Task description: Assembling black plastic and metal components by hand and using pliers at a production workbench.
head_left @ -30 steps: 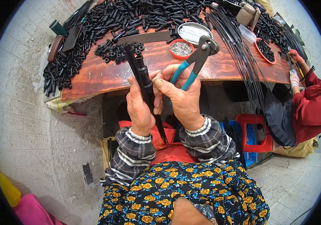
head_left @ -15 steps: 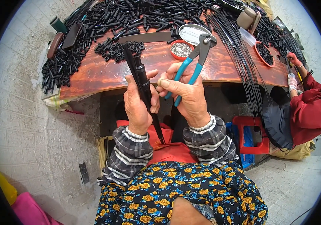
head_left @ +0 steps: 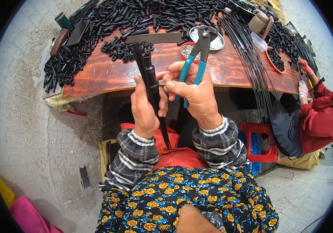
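Note:
My left hand [head_left: 145,110] is closed around a bundle of thin black rods [head_left: 140,62] and a stepped black tube [head_left: 151,77] lying along them. The bundle runs down toward my lap, its lower end by the red cloth [head_left: 174,159]. In my right hand [head_left: 199,99] sits a pair of pliers [head_left: 199,75] with teal handles, dark jaws up. My right thumb and forefinger meet beside the tube; anything tiny between them is too small to make out. Beyond the jaws stand a red dish of small metal bits [head_left: 187,49] and a round tray of thin pale pieces [head_left: 217,40].
Heaps of black tubular parts [head_left: 166,17] cover the far side of the wooden table [head_left: 108,75]. A long flat blade [head_left: 160,37] lies before them. Long black rods [head_left: 248,58] overhang the edge at right. A co-worker in red [head_left: 320,120] sits beyond a red stool [head_left: 265,149].
The pliers have tipped a little left and more upright, their jaws now nearer the red dish. My left hand still holds the rods and tube with little movement.

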The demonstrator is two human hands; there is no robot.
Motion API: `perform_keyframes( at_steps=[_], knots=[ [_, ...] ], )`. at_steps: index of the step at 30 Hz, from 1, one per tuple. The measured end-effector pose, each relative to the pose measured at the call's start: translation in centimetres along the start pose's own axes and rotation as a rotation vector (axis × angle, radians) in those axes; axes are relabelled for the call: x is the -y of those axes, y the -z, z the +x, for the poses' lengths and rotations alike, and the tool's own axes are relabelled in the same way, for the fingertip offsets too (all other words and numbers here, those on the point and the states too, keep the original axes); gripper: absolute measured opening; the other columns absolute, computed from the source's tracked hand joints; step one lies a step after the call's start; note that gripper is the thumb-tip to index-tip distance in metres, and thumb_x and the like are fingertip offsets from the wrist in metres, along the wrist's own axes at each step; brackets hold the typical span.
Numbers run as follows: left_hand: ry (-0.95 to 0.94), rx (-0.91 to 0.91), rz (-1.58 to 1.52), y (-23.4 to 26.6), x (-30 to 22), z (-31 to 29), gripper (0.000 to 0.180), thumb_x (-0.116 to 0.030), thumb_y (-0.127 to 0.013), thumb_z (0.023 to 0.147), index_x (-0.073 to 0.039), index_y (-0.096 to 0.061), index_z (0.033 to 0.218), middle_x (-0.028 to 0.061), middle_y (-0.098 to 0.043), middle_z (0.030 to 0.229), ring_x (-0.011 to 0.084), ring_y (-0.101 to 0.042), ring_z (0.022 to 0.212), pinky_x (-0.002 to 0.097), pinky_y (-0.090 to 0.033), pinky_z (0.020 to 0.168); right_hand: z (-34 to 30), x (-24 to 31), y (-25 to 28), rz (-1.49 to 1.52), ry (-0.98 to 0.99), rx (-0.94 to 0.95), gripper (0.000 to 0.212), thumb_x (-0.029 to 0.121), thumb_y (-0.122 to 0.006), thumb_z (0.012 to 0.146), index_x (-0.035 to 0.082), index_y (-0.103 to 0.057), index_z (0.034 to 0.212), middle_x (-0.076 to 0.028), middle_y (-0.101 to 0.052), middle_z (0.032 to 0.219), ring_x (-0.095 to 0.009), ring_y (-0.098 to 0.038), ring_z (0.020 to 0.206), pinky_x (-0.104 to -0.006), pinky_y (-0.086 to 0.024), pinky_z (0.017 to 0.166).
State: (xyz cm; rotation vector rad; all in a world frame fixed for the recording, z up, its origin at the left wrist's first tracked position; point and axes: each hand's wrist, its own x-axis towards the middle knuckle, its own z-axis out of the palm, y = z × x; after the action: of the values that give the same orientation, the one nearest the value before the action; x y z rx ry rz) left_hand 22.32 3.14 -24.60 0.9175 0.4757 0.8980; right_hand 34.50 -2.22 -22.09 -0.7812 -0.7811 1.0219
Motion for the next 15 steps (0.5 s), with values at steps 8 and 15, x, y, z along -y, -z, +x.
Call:
perform_keyframes(
  at_steps=[8,15],
  knots=[
    [0.011,0.029,-0.026,0.06,-0.11,-0.12,0.076,-0.062,-0.025,0.097,0.004,-0.054,0.120,0.0009,-0.045,0.052,0.0072,-0.037,0.037,0.0222,-0.030,0.035,0.27,-0.27,0.56,0.065,-0.010,0.103,0.043,0.002,-0.070,0.081,-0.001,-0.052,0.120,-0.014,-0.060,0.104,-0.013,-0.059,0.067,-0.0241,-0.049,0.058],
    [-0.002,0.017,-0.003,0.14,-0.22,-0.31,0.075,-0.063,-0.025,0.097,0.002,-0.054,0.122,0.0035,-0.052,0.055,0.0068,-0.038,0.038,0.0216,-0.029,0.035,0.63,-0.33,0.32,0.066,-0.042,0.132,0.044,0.002,-0.070,0.081,-0.001,-0.051,0.121,-0.013,-0.059,0.105,-0.013,-0.059,0.067,-0.0246,-0.049,0.058]
  ],
)
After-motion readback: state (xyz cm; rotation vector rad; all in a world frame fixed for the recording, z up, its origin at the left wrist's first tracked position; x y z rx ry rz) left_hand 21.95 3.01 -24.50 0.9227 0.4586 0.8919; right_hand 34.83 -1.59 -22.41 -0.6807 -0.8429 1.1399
